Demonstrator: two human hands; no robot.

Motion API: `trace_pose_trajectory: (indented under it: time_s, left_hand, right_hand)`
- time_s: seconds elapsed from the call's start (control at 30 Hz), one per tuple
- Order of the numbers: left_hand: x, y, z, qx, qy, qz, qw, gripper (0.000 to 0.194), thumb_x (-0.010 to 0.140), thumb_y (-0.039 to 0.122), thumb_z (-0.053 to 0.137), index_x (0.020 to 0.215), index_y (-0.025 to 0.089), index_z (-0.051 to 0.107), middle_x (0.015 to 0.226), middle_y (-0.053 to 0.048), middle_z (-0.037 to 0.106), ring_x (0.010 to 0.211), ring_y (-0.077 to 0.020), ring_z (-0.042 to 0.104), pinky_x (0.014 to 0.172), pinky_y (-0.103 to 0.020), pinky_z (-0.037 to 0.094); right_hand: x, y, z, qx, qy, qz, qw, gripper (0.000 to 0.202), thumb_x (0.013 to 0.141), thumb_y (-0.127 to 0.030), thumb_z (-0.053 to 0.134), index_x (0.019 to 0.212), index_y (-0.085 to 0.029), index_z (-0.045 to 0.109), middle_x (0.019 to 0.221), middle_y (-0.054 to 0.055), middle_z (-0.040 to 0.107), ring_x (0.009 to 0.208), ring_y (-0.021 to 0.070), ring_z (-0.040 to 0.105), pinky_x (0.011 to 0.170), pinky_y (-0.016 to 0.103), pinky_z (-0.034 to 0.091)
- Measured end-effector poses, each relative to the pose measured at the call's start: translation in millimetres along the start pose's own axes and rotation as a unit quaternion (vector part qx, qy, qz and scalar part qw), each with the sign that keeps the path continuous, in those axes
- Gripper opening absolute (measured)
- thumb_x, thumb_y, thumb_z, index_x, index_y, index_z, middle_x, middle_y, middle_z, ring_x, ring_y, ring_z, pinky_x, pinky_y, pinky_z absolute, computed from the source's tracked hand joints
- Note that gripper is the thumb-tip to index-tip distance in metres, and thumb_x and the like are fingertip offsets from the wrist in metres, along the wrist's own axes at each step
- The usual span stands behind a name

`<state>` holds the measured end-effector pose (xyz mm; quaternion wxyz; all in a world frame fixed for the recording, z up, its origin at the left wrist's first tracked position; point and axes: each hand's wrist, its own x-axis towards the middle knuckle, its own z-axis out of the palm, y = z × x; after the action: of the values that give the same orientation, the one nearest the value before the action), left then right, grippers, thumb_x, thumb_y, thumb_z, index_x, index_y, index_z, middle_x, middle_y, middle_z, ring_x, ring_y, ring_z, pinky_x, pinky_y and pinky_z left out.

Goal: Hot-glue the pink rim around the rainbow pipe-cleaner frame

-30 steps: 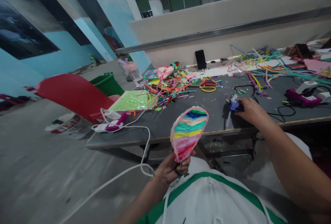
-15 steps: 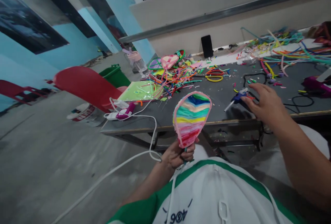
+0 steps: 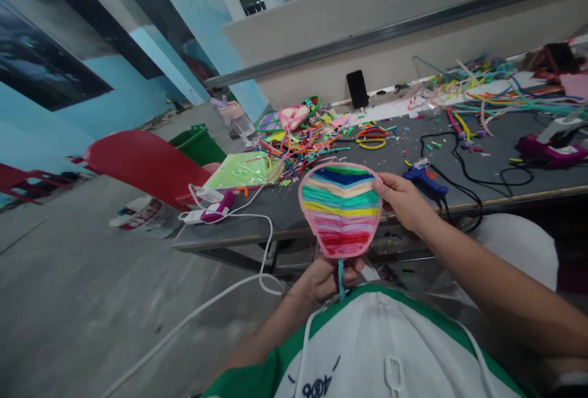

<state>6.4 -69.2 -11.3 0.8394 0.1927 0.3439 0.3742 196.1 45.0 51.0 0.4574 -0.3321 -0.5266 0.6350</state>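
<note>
A balloon-shaped pipe-cleaner craft piece (image 3: 342,208) faces me in front of the table edge. It has rows of coloured stripes, a pink rim and a short teal stem (image 3: 341,278) hanging from its bottom. My left hand (image 3: 324,278) is closed on its lower end, with some fingers hidden behind it. On the upper right rim, my right hand (image 3: 399,196) pinches the piece between thumb and fingers. A blue glue gun (image 3: 427,180) lies on the table just beyond my right hand, its black cord trailing right.
On the grey table (image 3: 294,202) lie a pile of pipe cleaners (image 3: 312,144), scissors with yellow and orange handles (image 3: 372,138) and a purple power strip (image 3: 549,152). A phone (image 3: 357,89) leans at the back. A red chair (image 3: 142,162) and white cable (image 3: 197,309) are on the left.
My right hand has left the glue gun, which now lies on the table, and has taken hold of the craft piece's right rim. The piece has turned to face me more squarely.
</note>
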Motion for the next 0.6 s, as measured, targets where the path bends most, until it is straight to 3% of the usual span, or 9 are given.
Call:
trace_pose_trajectory:
  time_s: [0.13,0.27,0.43,0.6]
  left_hand:
    - [-10.6,-6.3,-9.7,-0.002,0.086,0.102,0.991,0.02,0.082,0.019,0.058,0.101,0.014,0.059,0.085,-0.009,0.067,0.07,-0.0155,0.064,0.065,-0.027,0.05]
    - [-23.6,-0.1,-13.1,0.037,0.107,0.189,0.975,0.023,0.087,0.028,0.055,0.104,0.014,0.061,0.105,-0.013,0.067,0.093,-0.0215,0.064,0.08,-0.035,0.051]
    - [-18.2,4.7,-14.6,0.052,0.104,0.258,0.959,0.02,0.084,0.03,0.061,0.096,0.014,0.064,0.099,-0.01,0.069,0.09,-0.0185,0.063,0.083,-0.031,0.048]
    - [-13.9,1.7,-22.1,0.055,0.113,0.249,0.96,0.022,0.08,0.027,0.067,0.097,0.013,0.064,0.096,-0.009,0.069,0.083,-0.0157,0.063,0.08,-0.029,0.049]
  right_hand:
    - [0.8,1.4,-3.0,-0.022,0.016,0.016,0.999,0.038,0.072,-0.049,0.067,0.099,-0.023,0.069,0.077,0.001,0.07,0.059,0.0135,0.059,0.048,0.023,0.044]
    - [1.6,8.2,-2.7,-0.023,0.033,0.057,0.998,0.038,0.069,-0.049,0.068,0.098,-0.024,0.069,0.081,0.001,0.071,0.061,0.0155,0.061,0.048,0.024,0.046]
    - [2.7,17.7,1.0,-0.029,0.035,0.074,0.996,0.037,0.07,-0.049,0.067,0.099,-0.025,0.068,0.085,0.001,0.072,0.061,0.0157,0.062,0.044,0.022,0.044]
    - [3.1,21.3,0.4,-0.021,0.035,0.088,0.995,0.036,0.07,-0.048,0.068,0.099,-0.025,0.068,0.087,0.002,0.073,0.065,0.0173,0.064,0.048,0.025,0.049]
